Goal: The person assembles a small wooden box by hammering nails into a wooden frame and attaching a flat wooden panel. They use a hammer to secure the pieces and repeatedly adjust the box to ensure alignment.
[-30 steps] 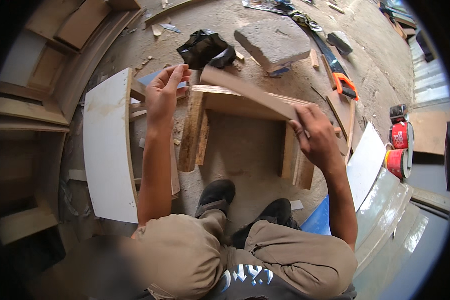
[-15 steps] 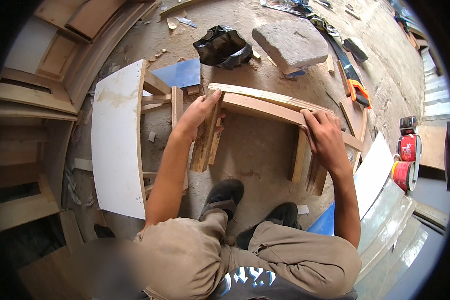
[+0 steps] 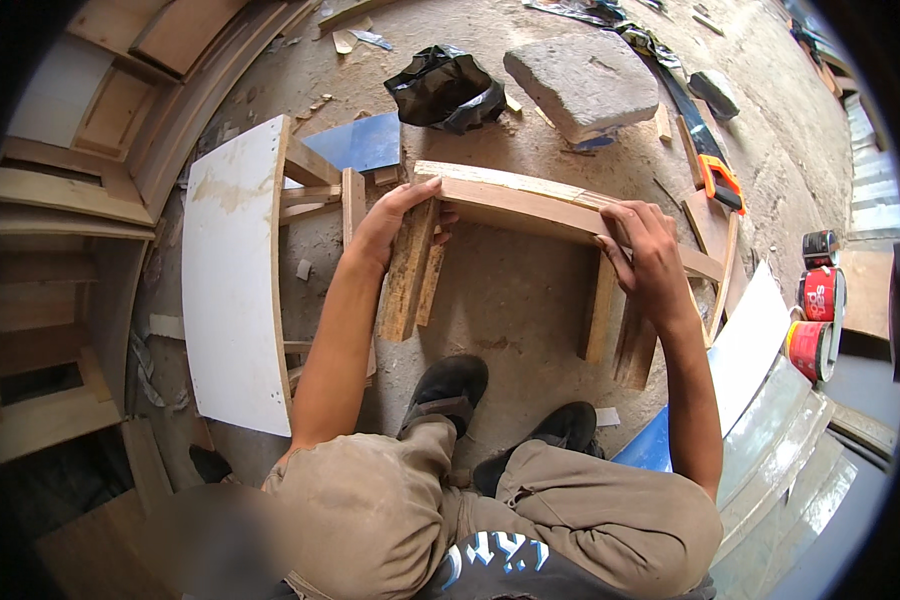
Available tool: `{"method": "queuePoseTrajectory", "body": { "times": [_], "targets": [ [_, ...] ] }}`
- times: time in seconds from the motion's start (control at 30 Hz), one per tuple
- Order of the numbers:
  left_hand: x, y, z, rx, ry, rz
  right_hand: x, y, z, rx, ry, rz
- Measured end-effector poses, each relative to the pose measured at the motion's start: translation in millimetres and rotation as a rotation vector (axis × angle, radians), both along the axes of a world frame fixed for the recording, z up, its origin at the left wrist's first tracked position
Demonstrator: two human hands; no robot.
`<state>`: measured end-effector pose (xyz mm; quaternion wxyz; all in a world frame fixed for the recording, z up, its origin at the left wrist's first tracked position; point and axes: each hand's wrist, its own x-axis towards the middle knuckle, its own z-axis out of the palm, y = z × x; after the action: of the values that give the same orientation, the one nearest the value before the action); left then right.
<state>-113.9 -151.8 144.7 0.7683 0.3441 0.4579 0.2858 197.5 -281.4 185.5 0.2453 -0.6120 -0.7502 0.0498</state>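
Observation:
Between my knees and a grey stone block I hold a wooden frame [image 3: 525, 207], made of a long crosspiece with short legs pointing back toward me. My left hand [image 3: 388, 228] is closed around its left corner, thumb on top and fingers curling past the left leg [image 3: 405, 285]. At the right end, my right hand [image 3: 647, 255] grips the crosspiece from above, fingers bent over the far edge. The right legs [image 3: 633, 350] hang below that hand, and its palm hides part of the joint.
A white panel on a wooden frame [image 3: 232, 275] stands at left, beside cabinets [image 3: 60, 195]. Beyond lie a black plastic bag [image 3: 440, 92], the stone block [image 3: 582, 85] and an orange-handled saw [image 3: 720, 187]. Cans [image 3: 818, 293] and sheets [image 3: 770, 425] are at right.
The frame has tilted slightly, and its two crosspiece strips look closer together. My left fingers now show curled past the left leg; my right hand has shifted a little to the left.

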Motion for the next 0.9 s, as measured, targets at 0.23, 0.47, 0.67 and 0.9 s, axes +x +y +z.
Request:
{"method": "queuePoseTrajectory", "body": {
  "times": [0.23,0.47,0.67,0.9],
  "targets": [
    [-1,7,-3,-0.008,0.081,-0.02,-9,-7,-11,0.209,-0.138,-0.073],
    [5,3,-2,-0.01,-0.016,0.027,-11,-10,-11,0.194,-0.083,-0.091],
    [-1,7,-14,-0.039,-0.002,-0.012,-10,-13,-12,0.192,-0.075,-0.09],
    [-3,6,-16,-0.076,-0.094,0.023,-10,-12,-11,0.21,-0.048,-0.093]
  ]
}}
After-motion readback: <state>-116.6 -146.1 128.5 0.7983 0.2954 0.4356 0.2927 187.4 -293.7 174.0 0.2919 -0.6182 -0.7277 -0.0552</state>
